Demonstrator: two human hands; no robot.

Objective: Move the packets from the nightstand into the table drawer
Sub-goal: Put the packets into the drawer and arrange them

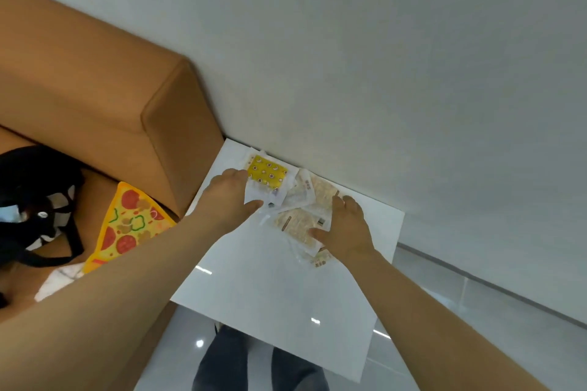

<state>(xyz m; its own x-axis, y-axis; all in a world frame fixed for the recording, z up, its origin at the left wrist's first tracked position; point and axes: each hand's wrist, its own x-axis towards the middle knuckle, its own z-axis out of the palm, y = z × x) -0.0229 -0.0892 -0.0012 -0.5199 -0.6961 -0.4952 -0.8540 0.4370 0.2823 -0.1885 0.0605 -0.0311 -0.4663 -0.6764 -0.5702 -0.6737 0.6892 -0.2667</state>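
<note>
1. On the white nightstand (286,311), up by the wall, sits a loose pile of packets (305,197);
2. left hand (232,197) pinches the yellow packet (266,173);
3. right hand (346,225) grips a beige packet (295,222), thumb on top.

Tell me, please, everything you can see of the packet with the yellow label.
The yellow-labelled packet is a flat, clear plastic pouch with a pale rim; its square yellow label carries small red-and-white motifs. It lies askew at the back of the white nightstand, close to the wall, its right edge overlapping the beige packets. The left hand holds its near-left edge between fingers and thumb.
</note>
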